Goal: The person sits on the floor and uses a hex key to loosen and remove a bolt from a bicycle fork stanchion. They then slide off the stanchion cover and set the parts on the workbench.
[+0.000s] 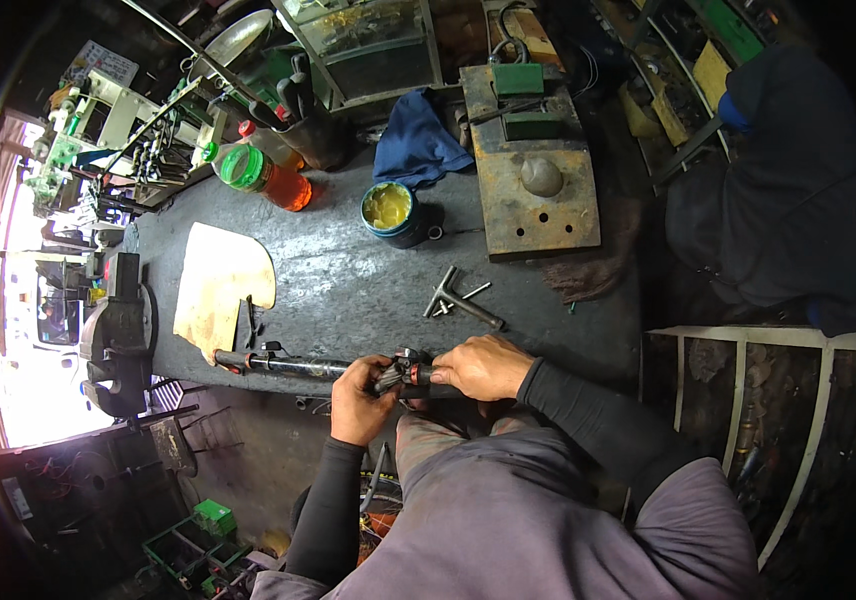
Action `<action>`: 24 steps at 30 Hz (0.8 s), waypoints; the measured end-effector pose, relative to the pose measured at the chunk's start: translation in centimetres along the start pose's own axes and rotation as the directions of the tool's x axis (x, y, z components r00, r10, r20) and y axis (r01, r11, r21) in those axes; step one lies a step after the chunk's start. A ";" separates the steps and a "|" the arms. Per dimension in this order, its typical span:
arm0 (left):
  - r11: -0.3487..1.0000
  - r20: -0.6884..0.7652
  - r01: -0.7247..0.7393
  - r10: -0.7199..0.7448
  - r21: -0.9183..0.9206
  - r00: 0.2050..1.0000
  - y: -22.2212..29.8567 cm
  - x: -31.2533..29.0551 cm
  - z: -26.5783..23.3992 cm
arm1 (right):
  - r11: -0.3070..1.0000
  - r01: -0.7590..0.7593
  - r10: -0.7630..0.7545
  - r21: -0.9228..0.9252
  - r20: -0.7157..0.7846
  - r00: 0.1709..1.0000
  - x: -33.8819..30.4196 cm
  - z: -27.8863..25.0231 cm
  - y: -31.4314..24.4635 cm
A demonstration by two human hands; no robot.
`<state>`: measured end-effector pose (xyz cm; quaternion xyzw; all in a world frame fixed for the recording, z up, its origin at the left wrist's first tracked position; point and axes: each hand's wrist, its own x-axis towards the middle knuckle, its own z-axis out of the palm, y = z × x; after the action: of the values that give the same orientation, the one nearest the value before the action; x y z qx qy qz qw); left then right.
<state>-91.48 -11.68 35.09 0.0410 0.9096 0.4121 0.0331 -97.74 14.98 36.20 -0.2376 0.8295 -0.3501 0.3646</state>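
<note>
A long black tubular part with red rings lies along the bench's near edge. My left hand is closed around it near a ridged grey section. On the right, my right hand grips the end of the same part beside a red ring, fingers bent and partly hidden. Just beyond the hands lies a T-handle tool with a small metal rod by it. Farther off stands an open tub of yellowish grease, with a small metal ring next to it.
A sheet of cardboard lies at left, near a bench vise. Behind are a bottle of red liquid, a blue cloth and a rusty steel plate. A dark cloth lies at the right edge.
</note>
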 end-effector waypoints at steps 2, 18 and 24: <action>0.987 -0.069 -0.039 0.029 -0.156 0.997 -1.3 -0.8 -0.3 | 1.000 0.018 -0.017 0.008 -0.010 1.000 0.3 0.4 0.3; 0.955 -0.125 -0.123 0.092 -0.270 0.988 0.4 -1.6 1.3 | 1.000 -0.013 0.013 0.007 -0.005 1.000 0.0 0.5 0.1; 0.952 -0.151 -0.217 0.188 -0.214 0.971 -0.5 -1.2 2.9 | 1.000 -0.001 0.001 -0.007 -0.037 0.999 0.2 1.2 0.7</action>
<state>-90.01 -10.00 32.85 0.1034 0.8472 0.5171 -0.0637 -97.04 14.84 35.06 -0.2318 0.8374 -0.3514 0.3485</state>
